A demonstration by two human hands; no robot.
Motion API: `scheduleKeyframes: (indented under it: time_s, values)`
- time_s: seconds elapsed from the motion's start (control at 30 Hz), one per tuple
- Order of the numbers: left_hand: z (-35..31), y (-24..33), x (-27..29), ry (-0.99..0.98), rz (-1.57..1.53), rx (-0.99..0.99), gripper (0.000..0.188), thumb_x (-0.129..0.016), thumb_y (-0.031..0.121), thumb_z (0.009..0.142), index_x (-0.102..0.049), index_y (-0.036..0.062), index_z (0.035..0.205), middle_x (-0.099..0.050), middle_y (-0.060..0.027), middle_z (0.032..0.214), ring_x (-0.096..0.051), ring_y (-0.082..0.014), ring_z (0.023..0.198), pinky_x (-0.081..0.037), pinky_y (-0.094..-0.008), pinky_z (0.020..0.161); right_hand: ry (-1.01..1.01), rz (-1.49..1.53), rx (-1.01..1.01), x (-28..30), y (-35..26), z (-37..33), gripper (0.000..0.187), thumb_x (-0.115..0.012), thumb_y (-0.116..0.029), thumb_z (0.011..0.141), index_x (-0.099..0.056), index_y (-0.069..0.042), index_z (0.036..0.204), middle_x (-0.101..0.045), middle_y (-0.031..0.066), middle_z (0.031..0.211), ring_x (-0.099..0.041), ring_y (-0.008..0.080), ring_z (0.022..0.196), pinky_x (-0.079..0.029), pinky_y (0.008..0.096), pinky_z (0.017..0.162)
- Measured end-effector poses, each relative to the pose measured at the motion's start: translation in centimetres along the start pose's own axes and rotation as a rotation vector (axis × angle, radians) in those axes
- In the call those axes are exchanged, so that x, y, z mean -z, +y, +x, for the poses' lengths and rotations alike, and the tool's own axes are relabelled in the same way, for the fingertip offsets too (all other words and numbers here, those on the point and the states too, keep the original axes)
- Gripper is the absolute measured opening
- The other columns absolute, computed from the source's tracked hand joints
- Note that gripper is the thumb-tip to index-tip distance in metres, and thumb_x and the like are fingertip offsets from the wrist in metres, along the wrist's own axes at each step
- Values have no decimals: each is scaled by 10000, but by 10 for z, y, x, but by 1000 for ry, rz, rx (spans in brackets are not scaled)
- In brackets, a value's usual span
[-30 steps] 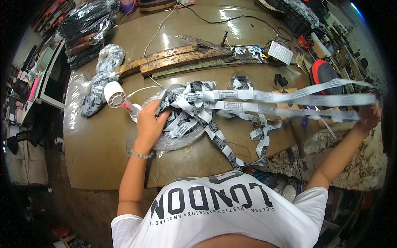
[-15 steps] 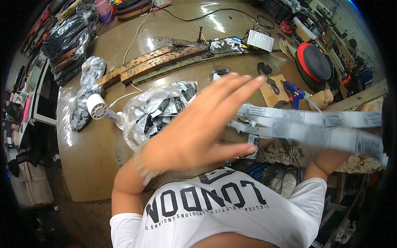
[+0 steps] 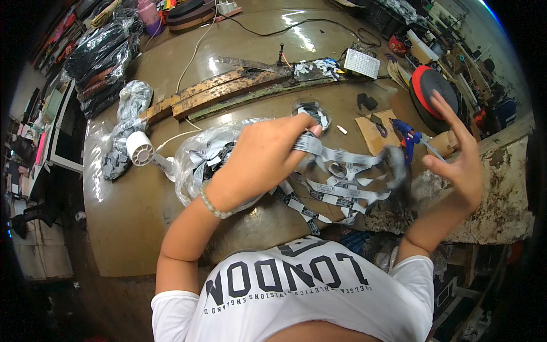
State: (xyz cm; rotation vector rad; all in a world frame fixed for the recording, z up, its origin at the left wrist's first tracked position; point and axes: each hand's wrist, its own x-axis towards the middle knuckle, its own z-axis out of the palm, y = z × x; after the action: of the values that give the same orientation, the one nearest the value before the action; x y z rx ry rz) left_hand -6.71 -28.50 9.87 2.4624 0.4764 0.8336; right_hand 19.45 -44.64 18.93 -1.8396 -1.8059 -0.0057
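Observation:
My left hand (image 3: 259,162), with a beaded bracelet at the wrist, pinches a long strip of printed white labels (image 3: 336,155) between thumb and fingers. Loops of the strip hang and curl over the table edge in front of me, some blurred by motion. Off to the right, my right hand (image 3: 462,165) is raised with fingers spread and nothing in it, near a blue glue gun (image 3: 405,137). Partly behind my left forearm lies a clear plastic bag (image 3: 191,165) holding many cut black-and-white labels. Just beyond my left fingers sits a small round clear container (image 3: 313,111) of labels.
A white spool-like tube (image 3: 139,147) lies left of the bag. Across the table runs a worn wooden beam (image 3: 222,91). Cardboard (image 3: 376,134), a red-and-black roll (image 3: 427,94) and a white keyboard-like panel (image 3: 362,62) stand farther right. A rough board (image 3: 496,194) edges the right side.
My left hand has gone from open to pinching the strip. My right hand has let go of the strip and opened; the stretched lengths have slackened into loops near the left hand.

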Motion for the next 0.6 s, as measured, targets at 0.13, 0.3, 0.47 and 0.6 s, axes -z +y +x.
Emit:
scheduleKeyframes:
  time_s: [0.13, 0.3, 0.47, 0.6]
  values:
    - [0, 20, -11, 124, 40, 19, 502, -614, 59, 685, -430, 78, 1153, -544, -143, 714, -561, -328, 639, -430, -393, 557, -107, 526, 104, -97, -57, 15, 738, -730, -277, 689, -406, 11, 1286, -503, 189, 1213, -491, 269, 1113, -341, 338, 968]
    - [-19, 4, -3, 116, -136, 286, 529, -581, 36, 673, -415, 85, 1173, -577, -131, 781, -571, -308, 682, -434, -382, 576, -401, 561, -118, -113, -77, 38, 578, -657, -172, 797, -411, -16, 1296, -578, 113, 999, -539, 136, 862, -430, 243, 769]
    - [-40, -28, 7, 64, 116, 94, 249, -589, 66, 682, -577, 56, 931, -541, -94, 760, -513, -274, 779, -377, -362, 749, -585, 459, -70, -51, -58, 43, 223, -575, -194, 857, -602, 27, 845, -543, 13, 708, -459, 40, 628, -329, 191, 529]
    - [-48, -40, 8, 168, 157, 61, 243, -648, 118, 661, -600, 90, 898, -520, -71, 858, -470, -248, 849, -369, -345, 780, -241, 648, -142, -35, -53, 45, 174, -568, -166, 870, -575, -6, 803, -491, -47, 666, -411, 36, 603, -317, 189, 535]
